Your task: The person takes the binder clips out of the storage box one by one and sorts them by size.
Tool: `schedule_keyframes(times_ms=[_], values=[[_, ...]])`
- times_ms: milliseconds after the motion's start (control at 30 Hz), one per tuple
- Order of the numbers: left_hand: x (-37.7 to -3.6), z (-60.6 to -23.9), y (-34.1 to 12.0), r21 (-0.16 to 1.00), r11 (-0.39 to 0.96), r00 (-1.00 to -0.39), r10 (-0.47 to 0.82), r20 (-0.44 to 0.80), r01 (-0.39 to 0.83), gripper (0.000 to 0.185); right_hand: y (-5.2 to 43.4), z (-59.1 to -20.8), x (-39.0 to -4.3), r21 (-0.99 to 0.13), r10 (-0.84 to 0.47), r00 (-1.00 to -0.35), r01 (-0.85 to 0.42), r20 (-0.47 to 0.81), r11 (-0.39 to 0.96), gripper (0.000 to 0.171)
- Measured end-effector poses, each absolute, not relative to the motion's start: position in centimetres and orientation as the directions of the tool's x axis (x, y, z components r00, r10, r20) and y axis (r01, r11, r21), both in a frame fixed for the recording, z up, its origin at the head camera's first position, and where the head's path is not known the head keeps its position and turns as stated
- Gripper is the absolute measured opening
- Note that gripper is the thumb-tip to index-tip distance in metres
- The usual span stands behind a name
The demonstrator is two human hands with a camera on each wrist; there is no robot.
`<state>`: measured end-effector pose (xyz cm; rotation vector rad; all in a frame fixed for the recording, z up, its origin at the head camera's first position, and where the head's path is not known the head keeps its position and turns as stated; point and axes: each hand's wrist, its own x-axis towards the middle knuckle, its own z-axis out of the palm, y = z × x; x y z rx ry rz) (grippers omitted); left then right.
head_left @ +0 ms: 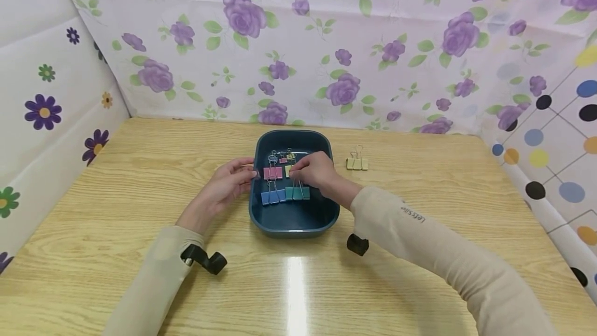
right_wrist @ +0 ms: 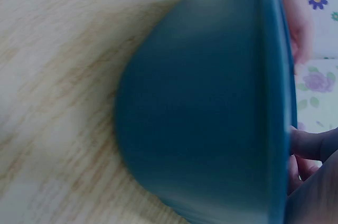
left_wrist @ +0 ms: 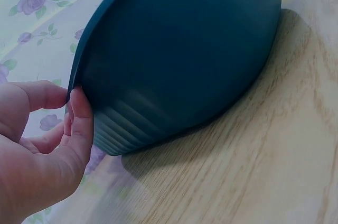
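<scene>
A dark blue tray (head_left: 293, 222) is positioned at the centre of the wooden table (head_left: 140, 180), with its long axis running away from the person. Several binder clips are contained in it: a pink clip (head_left: 272, 172), a blue clip (head_left: 273, 196) and a teal clip (head_left: 297, 193) are laid on the tray floor, and smaller clips are located near the far wall, too small to be told apart. A pale yellow-green clip (head_left: 287, 170) is partly covered by the fingers of the right hand.

The left hand (head_left: 228, 183) is placed at the left rim of the tray. In the left wrist view the thumb (left_wrist: 80, 123) is pressed against the ribbed outer wall just below the rim, and a fingertip (left_wrist: 45, 94) is set at the rim edge; the fingers are lightly curled about the rim.

The right hand (head_left: 314, 169) is reached over the right rim into the tray, with its fingers bent downward and gathered over the pale yellow-green clip. Whether that clip is actually pinched cannot be told, as the fingertips are hidden in the head view and the right wrist view is filled by the blurred outer wall of the tray (right_wrist: 211, 113).

A beige clip (head_left: 357, 163) is located on the table, to the right of the tray and apart from it. The table is enclosed by floral-printed walls (head_left: 298, 45).
</scene>
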<state>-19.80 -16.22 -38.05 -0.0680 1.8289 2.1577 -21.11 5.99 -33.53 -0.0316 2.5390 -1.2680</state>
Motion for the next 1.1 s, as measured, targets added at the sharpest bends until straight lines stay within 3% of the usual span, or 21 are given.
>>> schedule_keyframes(times_ms=[667, 1100], values=[[-19.8, -38.0, -16.1, 0.947, -0.167, -0.950, 0.201, -0.238, -0.273, 0.047, 8.0, -32.3, -22.0, -0.871, -0.278, -0.933, 0.068, -0.228, 0.486, 0.012], [-19.8, -38.0, -16.1, 0.949, -0.152, -0.950, 0.195, -0.244, -0.275, 0.048, 10.1, -29.4, -23.3, -0.891, -0.262, -0.950, 0.035, -0.170, 0.452, 0.018]])
